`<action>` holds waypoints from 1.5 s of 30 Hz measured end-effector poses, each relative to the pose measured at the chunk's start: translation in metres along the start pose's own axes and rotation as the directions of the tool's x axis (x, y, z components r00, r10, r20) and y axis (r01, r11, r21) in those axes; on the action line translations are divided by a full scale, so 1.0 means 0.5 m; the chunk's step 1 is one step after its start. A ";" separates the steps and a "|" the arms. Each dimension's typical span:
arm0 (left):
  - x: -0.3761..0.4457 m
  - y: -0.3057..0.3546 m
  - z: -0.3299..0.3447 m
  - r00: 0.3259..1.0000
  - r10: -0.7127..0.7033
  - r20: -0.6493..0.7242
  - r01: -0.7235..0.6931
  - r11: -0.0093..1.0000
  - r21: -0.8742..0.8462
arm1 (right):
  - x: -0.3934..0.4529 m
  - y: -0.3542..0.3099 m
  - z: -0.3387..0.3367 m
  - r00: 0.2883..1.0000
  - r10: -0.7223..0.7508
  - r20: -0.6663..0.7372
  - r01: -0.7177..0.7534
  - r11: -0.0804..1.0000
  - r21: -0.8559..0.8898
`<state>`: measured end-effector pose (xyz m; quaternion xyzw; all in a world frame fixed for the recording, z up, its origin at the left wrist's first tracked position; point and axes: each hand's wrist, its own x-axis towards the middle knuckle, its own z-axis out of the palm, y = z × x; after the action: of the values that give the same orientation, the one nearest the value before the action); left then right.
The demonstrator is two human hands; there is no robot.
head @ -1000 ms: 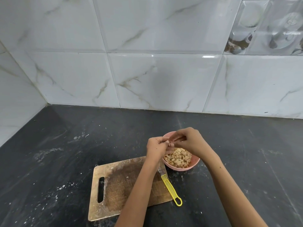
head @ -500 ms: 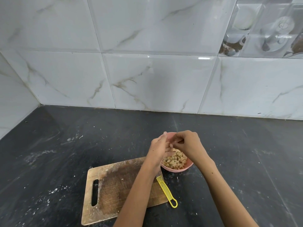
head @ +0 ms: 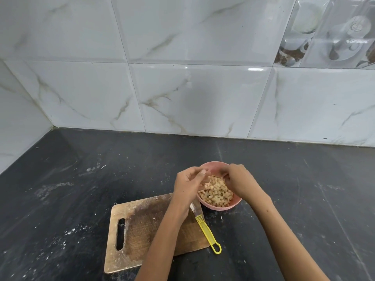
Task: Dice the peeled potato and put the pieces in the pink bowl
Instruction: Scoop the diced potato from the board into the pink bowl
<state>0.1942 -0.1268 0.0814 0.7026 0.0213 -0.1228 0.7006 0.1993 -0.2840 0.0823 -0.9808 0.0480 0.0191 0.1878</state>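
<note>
The pink bowl stands on the dark counter just beyond the right end of the board, and it holds a heap of diced potato pieces. My left hand hovers over the bowl's left rim with its fingers loosely curled and nothing visible in them. Over the right side of the bowl is my right hand, back toward the camera; its fingers bend down toward the pieces and their tips are hidden. No whole potato is in view.
A worn wooden cutting board lies in front of the bowl with nothing on it. A yellow-handled knife rests across its right edge, blade under my left wrist. The black counter meets white tiled walls behind and at the left.
My hands, which touched fingertip to fingertip above the bowl, have drawn apart. The right hand has dropped lower toward the pieces.
</note>
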 end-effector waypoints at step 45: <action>-0.079 -0.103 -0.171 0.922 0.079 -0.378 0.037 0.956 0.290 | -0.043 -0.026 0.018 0.985 -0.090 -0.150 0.117 0.976 0.184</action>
<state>0.1575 -0.0358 0.0382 0.8088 0.1326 0.0238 0.5725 0.1793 -0.2667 0.0798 -0.9583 0.0114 -0.0645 0.2782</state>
